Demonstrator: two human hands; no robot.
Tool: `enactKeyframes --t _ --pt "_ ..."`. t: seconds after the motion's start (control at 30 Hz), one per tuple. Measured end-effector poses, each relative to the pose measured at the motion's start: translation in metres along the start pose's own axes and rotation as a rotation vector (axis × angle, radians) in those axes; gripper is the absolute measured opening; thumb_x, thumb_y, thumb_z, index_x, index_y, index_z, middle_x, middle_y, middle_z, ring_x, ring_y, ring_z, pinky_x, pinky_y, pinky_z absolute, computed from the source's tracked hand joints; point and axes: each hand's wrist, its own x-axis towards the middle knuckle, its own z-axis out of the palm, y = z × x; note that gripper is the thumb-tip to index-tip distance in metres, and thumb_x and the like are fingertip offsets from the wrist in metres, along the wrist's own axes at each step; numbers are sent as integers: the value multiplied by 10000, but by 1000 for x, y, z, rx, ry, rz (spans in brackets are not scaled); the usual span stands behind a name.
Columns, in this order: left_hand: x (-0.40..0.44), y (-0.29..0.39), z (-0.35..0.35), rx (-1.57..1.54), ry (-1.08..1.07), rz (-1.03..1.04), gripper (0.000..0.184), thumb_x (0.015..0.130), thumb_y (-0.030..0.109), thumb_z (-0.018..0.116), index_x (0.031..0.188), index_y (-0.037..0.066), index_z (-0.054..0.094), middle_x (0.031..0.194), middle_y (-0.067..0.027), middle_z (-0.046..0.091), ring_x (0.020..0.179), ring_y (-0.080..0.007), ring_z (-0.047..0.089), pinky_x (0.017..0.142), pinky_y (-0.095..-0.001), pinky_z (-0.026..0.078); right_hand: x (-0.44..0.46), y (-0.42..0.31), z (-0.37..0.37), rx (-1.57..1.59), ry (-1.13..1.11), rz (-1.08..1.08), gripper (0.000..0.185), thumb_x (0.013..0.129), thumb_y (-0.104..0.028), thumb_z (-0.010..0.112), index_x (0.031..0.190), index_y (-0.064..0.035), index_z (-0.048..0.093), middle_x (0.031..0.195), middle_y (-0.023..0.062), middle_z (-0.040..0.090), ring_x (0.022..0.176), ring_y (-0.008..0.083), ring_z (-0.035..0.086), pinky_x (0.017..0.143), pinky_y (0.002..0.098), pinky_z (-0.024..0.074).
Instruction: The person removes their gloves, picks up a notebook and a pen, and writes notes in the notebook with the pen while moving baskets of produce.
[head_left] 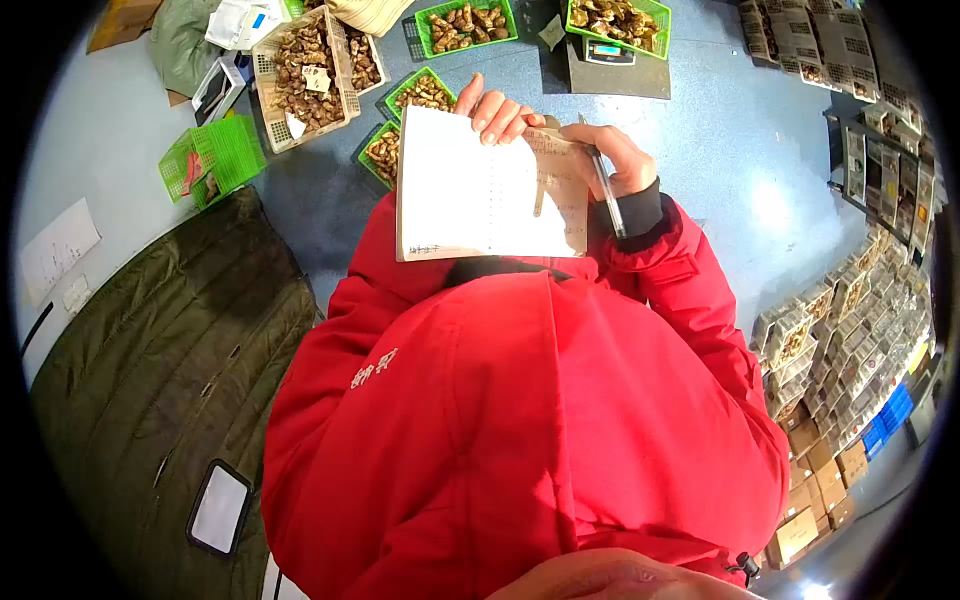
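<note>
An open notebook (pixel 460 190) lies in front of the red jacket, its left page mostly blank and its right page bearing handwriting. My left hand (pixel 494 112) grips the notebook at its top edge, fingers folded over the paper and the thumb pointing up. At the upper right corner of the notebook, my right hand (pixel 625 160) is closed round a pen (pixel 606 190), which points down along the book's right side. The fingertips of my right hand are partly hidden behind the notebook's corner.
Green baskets (pixel 468 46) and a beige crate (pixel 268 98) hold brown mushrooms ahead. Another green basket rests on a scale (pixel 609 55). A dark quilted cloth (pixel 150 340) with a phone (pixel 219 508) lies at left. Stacked crates (pixel 850 340) and cardboard boxes (pixel 795 537) stand at right.
</note>
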Motion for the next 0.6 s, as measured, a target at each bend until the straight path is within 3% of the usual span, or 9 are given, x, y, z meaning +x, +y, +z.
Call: enactKeyframes --t 0.43,0.6 --pt "2 -2 -13 -54 -84 18 534 986 335 123 567 168 408 507 29 398 491 -104 347 907 -336 314 2 4 3 93 10 63 181 743 35 595 895 -60 619 785 103 611 719 237 615 634 284 478" --pt "1 0 -3 -55 4 -2 540 986 337 129 554 167 405 494 26 392 480 -107 337 898 -340 322 2 7 4 92 14 72 191 735 41 599 894 -62 620 788 101 612 717 237 615 635 281 479"
